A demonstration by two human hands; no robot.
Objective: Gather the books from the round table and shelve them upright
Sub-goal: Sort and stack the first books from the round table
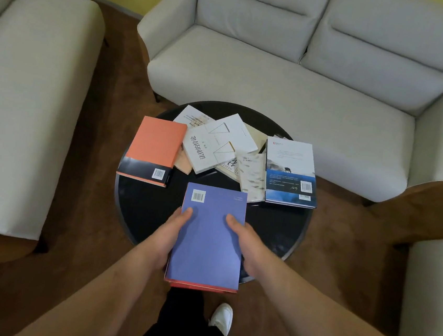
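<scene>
Books lie scattered flat on the black round table [142, 208]: an orange book [153, 147] at the left, a white book [217, 142] in the middle overlapping others, and a blue-and-white book [289, 172] at the right. Over the table's near edge, the left hand [172, 234] and the right hand [248, 241] hold a purple book [210, 237] by its sides, thumbs on the cover. A red-edged book [197, 285] sits beneath it. A pale sofa [307, 67] stands behind.
</scene>
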